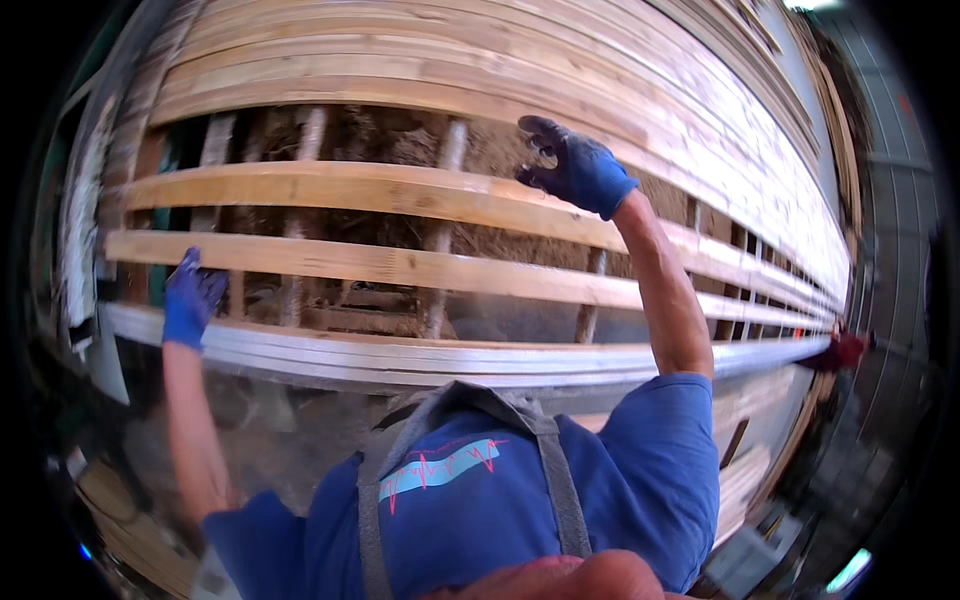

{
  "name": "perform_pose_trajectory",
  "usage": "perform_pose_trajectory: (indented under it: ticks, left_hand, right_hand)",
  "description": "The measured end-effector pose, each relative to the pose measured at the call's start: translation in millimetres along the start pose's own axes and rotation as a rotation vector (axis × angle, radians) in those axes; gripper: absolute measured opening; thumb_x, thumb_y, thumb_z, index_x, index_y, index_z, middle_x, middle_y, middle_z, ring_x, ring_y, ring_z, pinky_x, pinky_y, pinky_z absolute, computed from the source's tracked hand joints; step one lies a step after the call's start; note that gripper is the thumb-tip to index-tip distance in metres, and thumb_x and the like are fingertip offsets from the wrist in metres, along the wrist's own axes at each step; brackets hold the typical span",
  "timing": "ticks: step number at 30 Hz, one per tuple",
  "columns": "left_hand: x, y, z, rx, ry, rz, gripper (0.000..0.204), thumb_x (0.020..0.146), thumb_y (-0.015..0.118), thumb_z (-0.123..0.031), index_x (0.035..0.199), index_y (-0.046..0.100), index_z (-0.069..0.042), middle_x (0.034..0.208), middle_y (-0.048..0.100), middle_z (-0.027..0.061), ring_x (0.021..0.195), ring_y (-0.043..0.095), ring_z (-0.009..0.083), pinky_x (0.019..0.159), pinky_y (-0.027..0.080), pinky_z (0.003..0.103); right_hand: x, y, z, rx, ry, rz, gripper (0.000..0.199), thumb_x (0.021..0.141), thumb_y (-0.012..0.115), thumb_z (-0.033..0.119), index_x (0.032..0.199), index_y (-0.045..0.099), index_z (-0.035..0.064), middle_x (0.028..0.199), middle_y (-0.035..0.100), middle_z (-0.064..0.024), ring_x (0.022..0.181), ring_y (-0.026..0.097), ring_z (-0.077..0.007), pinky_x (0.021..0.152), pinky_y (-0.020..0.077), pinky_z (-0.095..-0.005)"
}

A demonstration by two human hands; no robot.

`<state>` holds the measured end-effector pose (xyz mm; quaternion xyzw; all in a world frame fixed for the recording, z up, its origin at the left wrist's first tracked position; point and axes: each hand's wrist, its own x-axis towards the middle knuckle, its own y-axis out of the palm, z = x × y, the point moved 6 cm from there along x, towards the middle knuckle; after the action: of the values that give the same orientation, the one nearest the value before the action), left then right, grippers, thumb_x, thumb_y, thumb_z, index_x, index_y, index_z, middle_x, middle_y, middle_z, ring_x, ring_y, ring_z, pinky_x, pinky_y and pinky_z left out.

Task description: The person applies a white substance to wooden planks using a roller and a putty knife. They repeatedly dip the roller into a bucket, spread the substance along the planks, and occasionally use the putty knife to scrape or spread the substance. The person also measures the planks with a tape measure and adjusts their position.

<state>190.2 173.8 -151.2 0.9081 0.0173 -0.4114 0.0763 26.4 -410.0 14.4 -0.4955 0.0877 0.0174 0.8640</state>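
Two long, loose wooden boards lie side by side across the rack, with gaps around them. My left hand [193, 298], in a blue and dark work glove, is at the near edge of the nearer board [380, 266], close to its left end. Its fingers are apart and point away from me; whether they press on the wood I cannot tell. Farther out, my right hand [582, 172], gloved the same way, hovers over the farther board [380, 190]. Thumb and fingers are spread in a curve with nothing between them.
Beyond lies a wide layer of boards [480, 65] set edge to edge. Crossbars [440, 235] run under the loose boards, above sawdust and debris. A pale long edge [300, 355] borders the rack near me. Another person's red sleeve [845, 350] shows at the far right.
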Motion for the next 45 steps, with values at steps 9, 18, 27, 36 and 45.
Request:
perform_pose_trajectory:
  ticks: [9, 18, 27, 36, 45]
  left_hand:
    - [-24, -7, -17, 0.301, 0.047, -0.043, 0.022, 0.091, 0.065, -0.032, 0.105, 0.061, -0.016, 0.074, 0.063, -0.0039, 0.055, 0.056, 0.0086, 0.047, 0.042, 0.019]
    - [26, 1, -12, 0.43, -0.054, -0.163, 0.024, 0.087, 0.068, -0.04, 0.088, 0.061, -0.017, 0.062, 0.062, 0.0011, 0.045, 0.053, 0.0112, 0.035, 0.037, 0.022]
    - [2, 8, 0, 0.423, -0.086, -0.038, 0.02, 0.091, 0.065, -0.032, 0.093, 0.061, -0.013, 0.068, 0.064, 0.0047, 0.049, 0.059, 0.0137, 0.04, 0.047, 0.025]
    - [-6, 26, 1, 0.356, -0.054, 0.032, 0.031, 0.098, 0.051, -0.031, 0.102, 0.06, -0.001, 0.079, 0.068, 0.0176, 0.054, 0.065, 0.0238, 0.047, 0.056, 0.032]
    - [30, 140, -33, 0.562, 0.068, 0.192, 0.041, 0.097, 0.051, -0.039, 0.096, 0.059, 0.001, 0.071, 0.065, 0.0125, 0.052, 0.061, 0.0202, 0.045, 0.049, 0.032]
  right_hand:
    - [-171, -10, -30, -0.015, 0.219, -0.257, 0.044, 0.083, 0.072, 0.021, 0.124, 0.059, 0.0072, 0.104, 0.07, -0.0144, 0.096, 0.067, -0.0297, 0.083, 0.053, -0.0384]
    - [-157, 38, -19, -0.296, 0.066, -0.272, 0.069, 0.087, 0.061, 0.046, 0.139, 0.042, 0.005, 0.132, 0.053, -0.0227, 0.125, 0.048, -0.0389, 0.106, 0.0336, -0.0492]
    - [-158, 88, -13, -0.38, 0.136, -0.05, 0.079, 0.086, 0.059, 0.051, 0.144, 0.035, 0.0024, 0.143, 0.043, -0.0231, 0.135, 0.038, -0.0378, 0.113, 0.0239, -0.0504]
    - [-164, 116, -19, -0.199, 0.163, 0.033, 0.046, 0.072, 0.078, 0.03, 0.109, 0.061, 0.0089, 0.09, 0.062, -0.0117, 0.084, 0.061, -0.0308, 0.074, 0.0465, -0.0435]
    - [-80, 99, -64, -0.384, 0.152, -0.288, 0.023, 0.084, 0.068, 0.026, 0.095, 0.061, 0.0084, 0.088, 0.064, -0.0158, 0.081, 0.062, -0.0342, 0.069, 0.048, -0.0454]
